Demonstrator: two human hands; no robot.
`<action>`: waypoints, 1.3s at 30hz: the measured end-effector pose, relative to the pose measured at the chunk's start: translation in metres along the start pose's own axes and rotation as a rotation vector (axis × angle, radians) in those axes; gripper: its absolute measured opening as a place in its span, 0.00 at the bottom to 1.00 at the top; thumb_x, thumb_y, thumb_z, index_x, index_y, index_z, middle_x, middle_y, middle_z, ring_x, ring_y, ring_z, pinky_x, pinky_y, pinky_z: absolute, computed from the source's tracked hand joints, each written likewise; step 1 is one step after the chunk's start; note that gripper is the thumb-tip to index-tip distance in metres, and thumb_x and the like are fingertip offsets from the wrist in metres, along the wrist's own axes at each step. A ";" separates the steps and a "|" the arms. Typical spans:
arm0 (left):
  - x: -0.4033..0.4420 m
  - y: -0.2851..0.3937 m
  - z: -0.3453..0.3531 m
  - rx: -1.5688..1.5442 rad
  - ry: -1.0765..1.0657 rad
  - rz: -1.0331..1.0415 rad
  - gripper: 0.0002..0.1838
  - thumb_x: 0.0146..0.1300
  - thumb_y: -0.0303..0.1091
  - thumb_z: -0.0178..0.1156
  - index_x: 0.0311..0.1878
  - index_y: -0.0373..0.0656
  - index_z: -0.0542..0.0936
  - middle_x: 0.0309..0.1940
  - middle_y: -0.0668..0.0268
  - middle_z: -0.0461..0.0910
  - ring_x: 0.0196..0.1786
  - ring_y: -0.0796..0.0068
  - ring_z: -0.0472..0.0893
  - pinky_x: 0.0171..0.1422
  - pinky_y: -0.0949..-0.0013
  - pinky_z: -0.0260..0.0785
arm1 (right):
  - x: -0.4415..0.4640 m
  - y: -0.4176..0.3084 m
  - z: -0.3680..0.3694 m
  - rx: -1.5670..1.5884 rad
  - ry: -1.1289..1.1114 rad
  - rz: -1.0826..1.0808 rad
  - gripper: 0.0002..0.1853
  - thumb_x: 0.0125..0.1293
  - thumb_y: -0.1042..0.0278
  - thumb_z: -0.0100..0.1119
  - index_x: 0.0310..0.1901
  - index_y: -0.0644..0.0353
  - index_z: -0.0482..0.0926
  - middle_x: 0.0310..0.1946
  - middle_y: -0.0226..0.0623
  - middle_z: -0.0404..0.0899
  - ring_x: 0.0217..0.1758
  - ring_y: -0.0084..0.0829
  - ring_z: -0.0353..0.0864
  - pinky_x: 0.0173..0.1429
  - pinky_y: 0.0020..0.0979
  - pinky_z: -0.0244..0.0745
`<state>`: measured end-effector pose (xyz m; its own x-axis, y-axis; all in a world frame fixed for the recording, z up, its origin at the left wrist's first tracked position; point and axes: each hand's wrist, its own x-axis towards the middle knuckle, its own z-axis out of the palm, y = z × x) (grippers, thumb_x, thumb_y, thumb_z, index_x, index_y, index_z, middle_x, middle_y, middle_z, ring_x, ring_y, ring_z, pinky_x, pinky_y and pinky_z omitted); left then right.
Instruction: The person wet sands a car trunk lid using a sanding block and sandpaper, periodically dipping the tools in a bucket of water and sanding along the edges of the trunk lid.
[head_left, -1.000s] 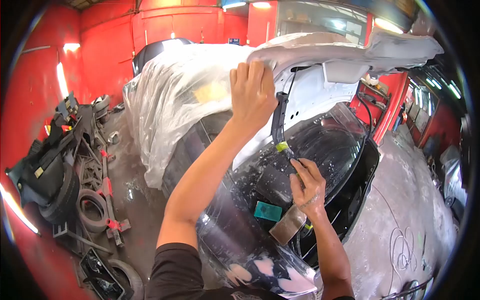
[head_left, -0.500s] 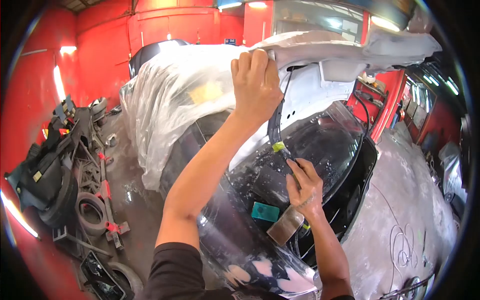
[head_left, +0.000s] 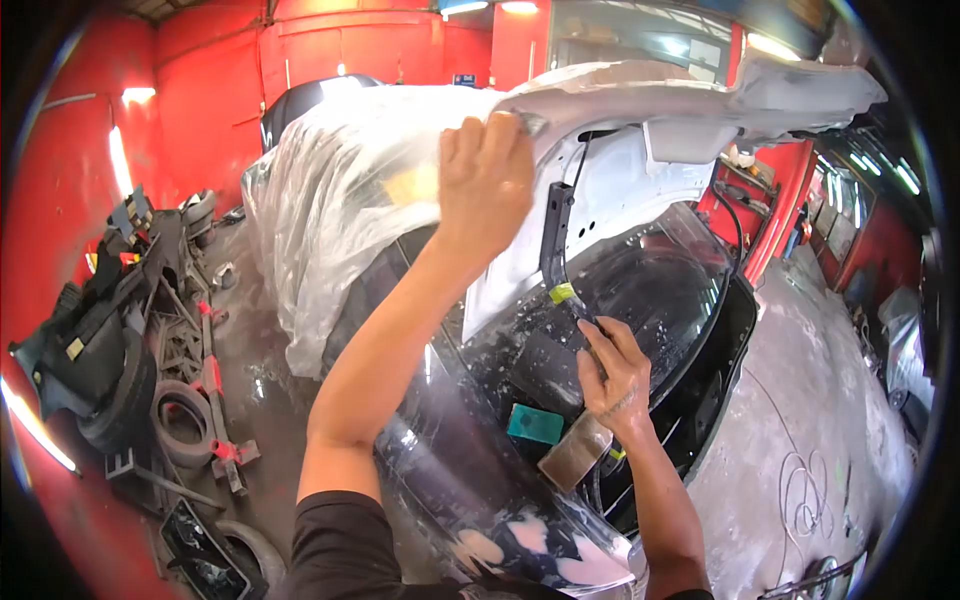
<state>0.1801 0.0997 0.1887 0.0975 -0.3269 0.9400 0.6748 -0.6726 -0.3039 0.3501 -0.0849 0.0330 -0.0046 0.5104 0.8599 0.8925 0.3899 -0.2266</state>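
Observation:
My left hand (head_left: 487,185) is curled closed beside the edge of the raised trunk lid (head_left: 620,100). A small greyish patch shows by its knuckles, and what the fingers hold, if anything, is hidden. Lower right, my right hand (head_left: 615,380) has its fingers around the lower end of a black hinge arm (head_left: 556,235), which bears a band of yellow-green tape (head_left: 562,292). Below that hand, a teal block (head_left: 535,424) and a brown-grey rectangular block (head_left: 575,452) lie on the dark, wet-spotted car body (head_left: 440,440).
Plastic sheeting (head_left: 330,190) drapes the car at left. Car parts (head_left: 120,340) and a tire (head_left: 183,425) crowd the left floor. A thin cable (head_left: 800,490) coils on the right floor. The open trunk's black rim (head_left: 735,320) runs along the right.
My left hand has shifted left and slightly down, away from the hinge arm, uncovering its upper end. My right hand stays at the arm's lower end.

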 end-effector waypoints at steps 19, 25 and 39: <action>0.021 0.021 0.014 -0.044 0.092 -0.004 0.14 0.48 0.22 0.63 0.42 0.36 0.82 0.41 0.62 0.75 0.41 0.59 0.74 0.45 0.55 0.62 | -0.001 -0.002 -0.003 -0.006 -0.002 0.033 0.19 0.63 0.76 0.67 0.57 0.65 0.88 0.55 0.54 0.84 0.47 0.53 0.91 0.50 0.43 0.87; -0.007 0.005 -0.009 0.084 -0.053 -0.026 0.13 0.47 0.21 0.63 0.40 0.38 0.81 0.41 0.62 0.76 0.39 0.59 0.73 0.45 0.56 0.63 | 0.000 -0.003 -0.002 0.008 -0.025 0.037 0.20 0.62 0.77 0.67 0.57 0.64 0.88 0.55 0.55 0.83 0.46 0.53 0.90 0.50 0.44 0.87; 0.020 0.018 0.012 -0.087 0.093 -0.001 0.17 0.50 0.21 0.64 0.47 0.34 0.85 0.41 0.61 0.76 0.41 0.60 0.74 0.45 0.56 0.63 | 0.000 0.000 -0.002 0.018 0.007 0.015 0.20 0.62 0.77 0.67 0.57 0.64 0.88 0.55 0.54 0.83 0.47 0.54 0.90 0.49 0.43 0.86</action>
<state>0.2033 0.0887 0.2037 0.0253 -0.3836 0.9231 0.6081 -0.7270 -0.3188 0.3505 -0.0866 0.0336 0.0122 0.5112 0.8594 0.8842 0.3958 -0.2479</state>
